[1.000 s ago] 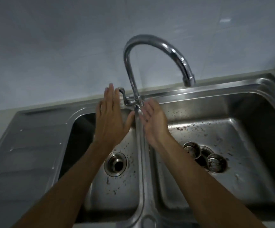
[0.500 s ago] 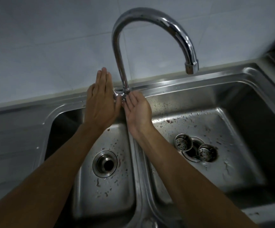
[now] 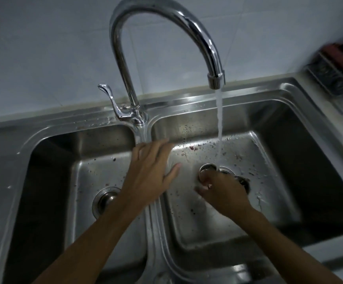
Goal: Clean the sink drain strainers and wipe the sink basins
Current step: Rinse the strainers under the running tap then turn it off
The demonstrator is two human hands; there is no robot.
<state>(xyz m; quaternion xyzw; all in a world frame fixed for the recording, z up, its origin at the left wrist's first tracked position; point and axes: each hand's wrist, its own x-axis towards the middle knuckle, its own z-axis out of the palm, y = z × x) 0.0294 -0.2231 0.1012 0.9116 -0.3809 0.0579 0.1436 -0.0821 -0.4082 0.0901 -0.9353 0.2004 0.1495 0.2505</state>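
Both arms reach in from the near edge of the double sink. The left hand (image 3: pixel 152 171) hovers flat over the divider between the basins, palm down, fingers straight and slightly spread, thumb pointing right; it holds nothing and is blurred.

The right hand (image 3: pixel 224 191) is low in the right basin (image 3: pixel 279 160), wrist bent down, fingers curled at the near side of a metal strainer cup (image 3: pixel 207 167) beside the drain. Whether they actually grip it, I cannot tell. A second strainer (image 3: pixel 243 179) peeks out just behind the knuckles.

Water (image 3: pixel 219 124) runs from the faucet spout (image 3: pixel 215 78) and lands just beyond that hand. The faucet lever (image 3: pixel 113 103) stands tilted up to the left. The left basin (image 3: pixel 88 165) is speckled with dark bits around its open drain (image 3: pixel 105 199).
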